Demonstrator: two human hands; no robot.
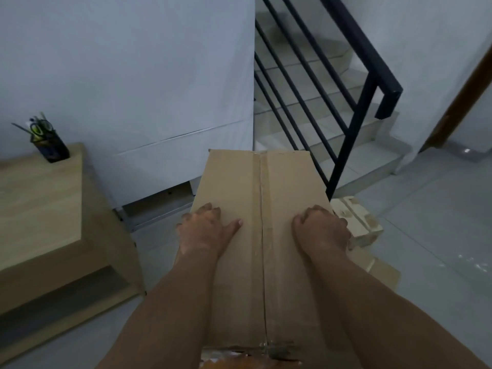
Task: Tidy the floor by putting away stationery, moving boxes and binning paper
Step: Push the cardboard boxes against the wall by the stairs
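Note:
A long brown cardboard box (261,187), taped along its middle seam, fills the centre of the head view. My left hand (206,230) grips its left edge, thumb on top and fingers curled over the side. My right hand (323,230) grips the right edge the same way. The box looks lifted off the floor. A dark pen holder (53,147) full of pens and scissors stands on the wooden table at the left.
A low wooden table (40,203) sits at the left. Another cardboard box (359,222) lies on the grey floor under the right side of the held box. A black stair railing (354,107) and steps rise ahead. A wall stands straight ahead.

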